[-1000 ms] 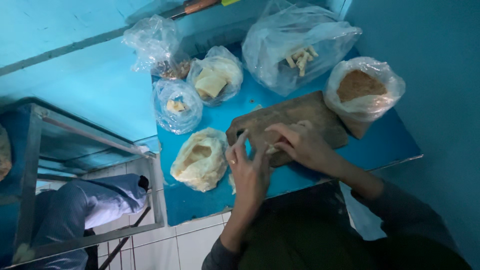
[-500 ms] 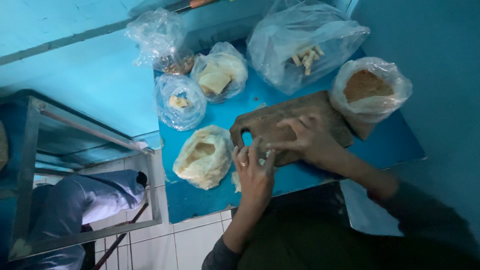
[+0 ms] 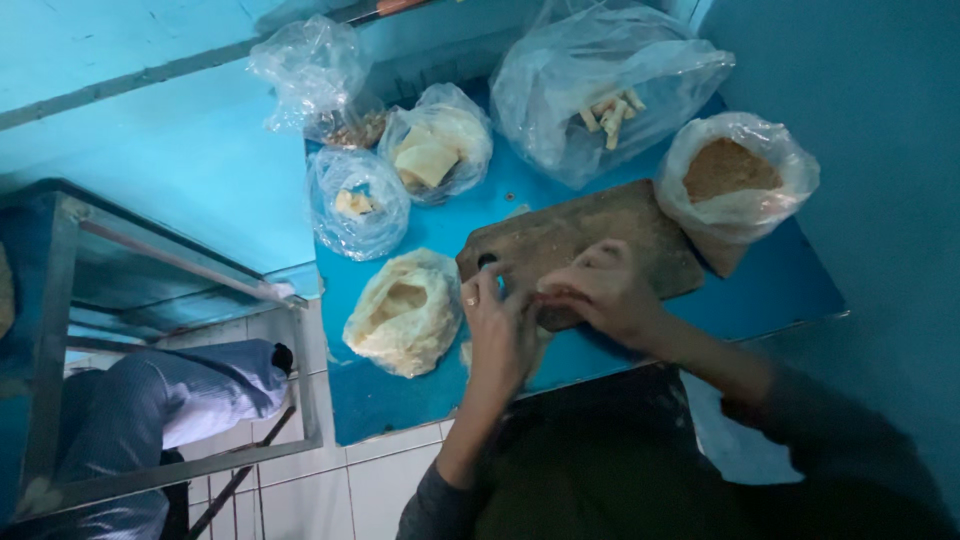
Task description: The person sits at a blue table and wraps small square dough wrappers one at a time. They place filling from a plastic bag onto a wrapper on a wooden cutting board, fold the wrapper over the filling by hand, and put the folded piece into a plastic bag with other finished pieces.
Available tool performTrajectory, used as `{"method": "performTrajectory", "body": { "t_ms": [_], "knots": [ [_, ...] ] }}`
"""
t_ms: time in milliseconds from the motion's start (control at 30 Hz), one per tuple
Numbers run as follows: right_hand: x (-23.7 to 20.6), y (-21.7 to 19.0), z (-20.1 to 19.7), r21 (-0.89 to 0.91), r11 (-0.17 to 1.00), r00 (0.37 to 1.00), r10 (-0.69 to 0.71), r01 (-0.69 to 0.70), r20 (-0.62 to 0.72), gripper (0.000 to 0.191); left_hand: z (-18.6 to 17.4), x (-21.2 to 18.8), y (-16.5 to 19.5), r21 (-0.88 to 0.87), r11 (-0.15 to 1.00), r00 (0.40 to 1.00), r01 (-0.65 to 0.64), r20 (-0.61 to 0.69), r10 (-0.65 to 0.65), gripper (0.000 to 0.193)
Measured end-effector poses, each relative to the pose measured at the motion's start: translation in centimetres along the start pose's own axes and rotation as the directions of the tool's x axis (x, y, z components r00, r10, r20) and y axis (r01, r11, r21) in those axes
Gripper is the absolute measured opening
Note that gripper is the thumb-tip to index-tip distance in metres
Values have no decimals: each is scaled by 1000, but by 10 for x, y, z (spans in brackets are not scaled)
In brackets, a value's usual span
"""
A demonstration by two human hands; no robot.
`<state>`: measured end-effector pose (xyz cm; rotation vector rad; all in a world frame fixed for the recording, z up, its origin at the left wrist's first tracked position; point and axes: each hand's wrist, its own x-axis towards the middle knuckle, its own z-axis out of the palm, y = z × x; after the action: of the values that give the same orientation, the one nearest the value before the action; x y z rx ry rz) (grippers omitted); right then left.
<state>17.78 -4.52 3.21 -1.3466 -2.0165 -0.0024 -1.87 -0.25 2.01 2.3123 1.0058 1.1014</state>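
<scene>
A dark wooden cutting board (image 3: pixel 590 235) lies on the blue table (image 3: pixel 400 390). Both my hands meet over the board's near edge. My left hand (image 3: pixel 500 335) has its fingers curled, fingertips against those of my right hand (image 3: pixel 600 292). My right hand rests on the board with its fingers bent inward. Whatever is pinched between the hands is blurred and hidden by the fingers. A pale scrap (image 3: pixel 466 354) shows just under my left hand.
Several clear plastic bags ring the board: pale dough-like lumps (image 3: pixel 400 312), white pieces (image 3: pixel 355 203), flat pale slabs (image 3: pixel 432 155), sticks (image 3: pixel 605 90), brown powder (image 3: pixel 735 170). A metal frame (image 3: pixel 160 260) and a seated person's legs (image 3: pixel 150 400) are at left. A blue wall stands at right.
My hands stay together at the board's near edge. My left hand has shifted slightly toward the right one. The view has drifted a little.
</scene>
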Motion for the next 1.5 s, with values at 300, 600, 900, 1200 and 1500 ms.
{"method": "performTrajectory", "body": {
  "t_ms": [300,600,900,1200,1500],
  "knots": [
    [16,-7,12,-202,971,985,146,-126,89,23,16,8,-14,52,997,996,54,-78,-50,17],
    [19,6,-3,-59,990,988,133,-129,74,39,-3,-5,6,-137,989,960,56,-266,-91,37],
    [2,2,18,-194,977,985,-53,85,166,43,-20,-29,17,-53,997,969,56,-239,-67,27],
    [59,59,-58,-18,975,965,222,-222,141,28,-18,-22,13,170,983,996,-70,65,60,31],
    [41,33,-76,2,914,904,401,-406,-149,29,-26,-25,5,166,971,974,-170,181,139,26]
  ]
}}
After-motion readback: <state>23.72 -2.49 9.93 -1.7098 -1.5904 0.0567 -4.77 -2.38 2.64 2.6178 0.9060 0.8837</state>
